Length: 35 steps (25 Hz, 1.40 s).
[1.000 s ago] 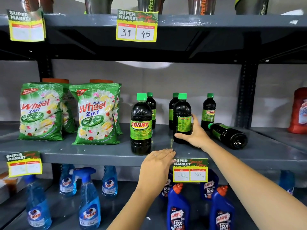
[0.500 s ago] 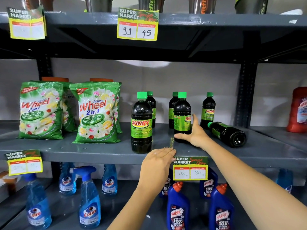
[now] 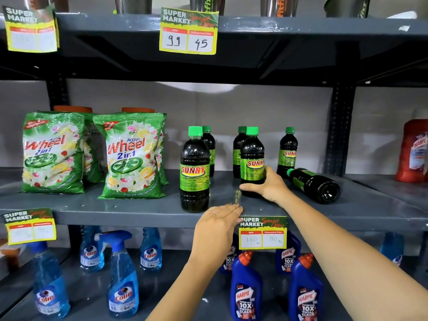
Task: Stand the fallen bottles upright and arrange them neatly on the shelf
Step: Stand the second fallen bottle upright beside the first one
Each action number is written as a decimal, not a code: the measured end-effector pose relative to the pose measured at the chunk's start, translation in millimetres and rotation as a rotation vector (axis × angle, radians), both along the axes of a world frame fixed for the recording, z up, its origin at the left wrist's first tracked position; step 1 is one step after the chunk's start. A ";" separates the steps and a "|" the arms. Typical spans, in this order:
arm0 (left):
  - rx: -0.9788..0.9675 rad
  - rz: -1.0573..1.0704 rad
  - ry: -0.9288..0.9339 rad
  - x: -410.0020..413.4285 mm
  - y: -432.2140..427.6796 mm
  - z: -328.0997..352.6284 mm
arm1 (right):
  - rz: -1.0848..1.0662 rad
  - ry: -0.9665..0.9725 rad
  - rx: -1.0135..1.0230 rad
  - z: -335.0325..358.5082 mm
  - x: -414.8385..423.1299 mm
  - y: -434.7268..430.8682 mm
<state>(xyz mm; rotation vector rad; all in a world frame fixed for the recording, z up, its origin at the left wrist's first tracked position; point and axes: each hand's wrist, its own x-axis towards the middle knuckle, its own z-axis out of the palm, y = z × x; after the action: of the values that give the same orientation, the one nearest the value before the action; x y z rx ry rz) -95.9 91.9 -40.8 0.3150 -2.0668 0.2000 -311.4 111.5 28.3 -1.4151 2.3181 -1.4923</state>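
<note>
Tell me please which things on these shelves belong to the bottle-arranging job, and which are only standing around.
Job:
- fallen Sunny bottle, on its side
- front Sunny bottle, gripped by the right hand
- left Sunny bottle, upright
- rear Sunny bottles
- middle shelf, left hand resting on its edge

Not the job:
- Wheel packets
- Colin sprays
- Harpic bottles
- price tags

On the shelf [image 3: 139, 205], the front-left bottle [image 3: 195, 170] stands upright. Right of it stands the held bottle [image 3: 252, 158]; further right lies the fallen bottle [image 3: 315, 185]. Left of it stand the detergent bags [image 3: 134, 156]. Three bottles stand behind.
</note>
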 end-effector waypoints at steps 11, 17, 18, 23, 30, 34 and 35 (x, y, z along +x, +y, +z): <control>0.005 0.031 0.007 1.4 5.4 3.4 | 0.061 -0.062 0.121 11.7 2.0 9.9; 0.018 0.034 0.008 2.6 6.7 2.7 | 0.073 0.022 0.086 10.0 23.5 26.4; 0.019 0.037 0.006 2.5 7.0 2.7 | 0.081 0.033 0.077 8.1 26.2 30.3; 0.026 0.034 -0.015 1.6 4.9 2.1 | 0.159 0.023 0.023 -0.3 31.5 45.2; -0.003 0.026 0.001 0.9 4.1 0.2 | 0.220 0.059 0.056 1.7 34.3 47.7; -0.013 0.008 -0.013 3.7 3.3 2.8 | 0.221 0.005 0.064 4.3 34.9 54.0; 0.036 -0.004 0.001 5.4 3.5 3.1 | 0.210 -0.040 0.012 6.9 34.2 58.3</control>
<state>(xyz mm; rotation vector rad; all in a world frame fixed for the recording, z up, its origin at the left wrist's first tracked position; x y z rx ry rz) -90.6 95.5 -37.7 0.3331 -2.0719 0.1607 -277.2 169.8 35.2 -1.5540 2.0765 -1.4306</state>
